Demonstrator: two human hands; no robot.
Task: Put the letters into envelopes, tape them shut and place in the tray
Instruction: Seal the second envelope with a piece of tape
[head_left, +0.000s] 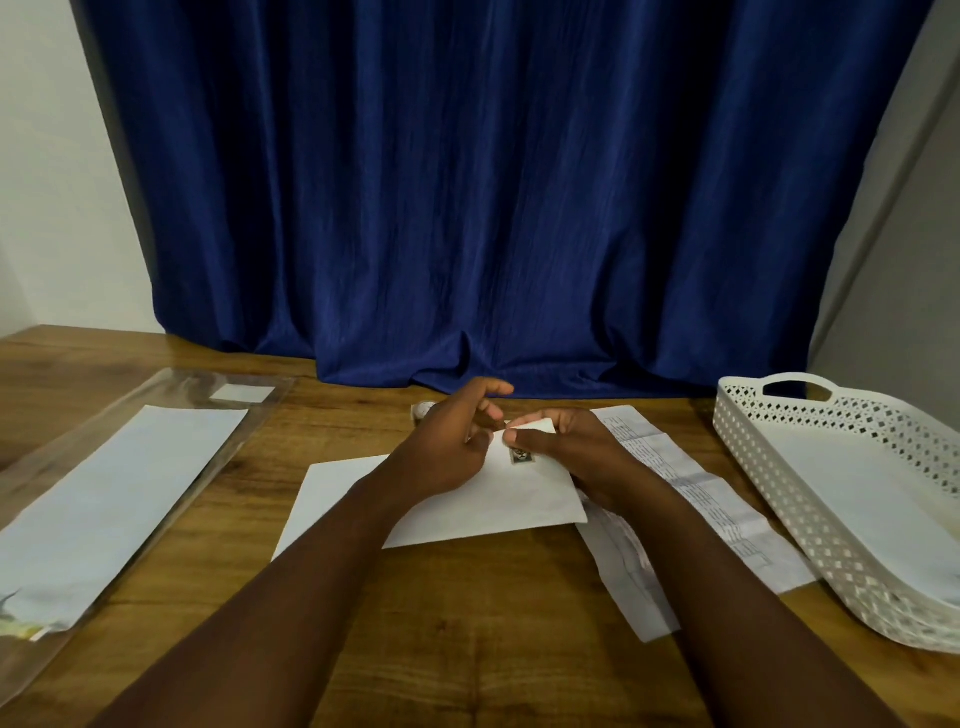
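A white envelope (498, 501) with a small stamp near its far corner lies tilted in the middle of the wooden table. My right hand (566, 447) pinches its far corner between thumb and fingers. My left hand (452, 441) rests on the envelope beside it, fingers curled at the same corner. A second white sheet (327, 499) lies under the envelope. Printed letters (711, 509) lie unfolded to the right, partly under my right wrist. A roll of tape (422, 410) peeks out behind my left hand. The white perforated tray (779, 467) stands at the right, with a white envelope inside.
A clear plastic sleeve (171, 467) holding white envelopes (119, 499) lies at the left. A blue curtain (493, 208) hangs along the table's far edge. The tray's handle (800, 384) points toward the back.
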